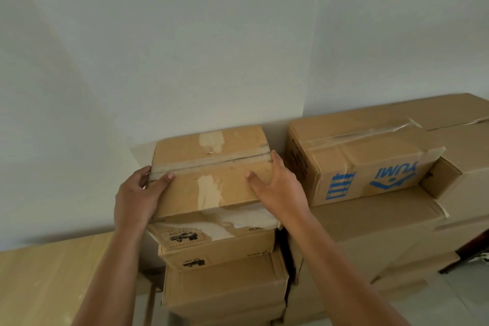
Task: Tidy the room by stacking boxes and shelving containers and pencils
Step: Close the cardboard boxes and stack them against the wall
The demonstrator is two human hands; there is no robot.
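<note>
Small brown cardboard box with torn tape patches on its lid (211, 169) sits on top of a column of similar worn cardboard boxes (225, 267), close against the pale wall (185, 47). Both arms reach forward and up from the bottom of the frame, bare forearms nearly straight. Left hand (137, 193) wraps the box's left near corner: thumb laid across the top edge, fingers curled around the left side, a clear grasp. Right hand (277, 185) lies along the right end of the box, palm against its side, thumb stretched flat over the lid, fingertips reaching up to the taped centre seam; fingers look extended and pressed on rather than curled. The box below shows a peeled white label and a black stamp on its front (print too blurred to read). Just right of the column stands a larger stack of big cardboard cartons (397, 233), the upper one, a taped carton with blue printed markings (365, 167), turned upside down. A light wooden tabletop (39, 286) occupies the lower left. Grey tiled floor (463, 299) shows lower right.
</note>
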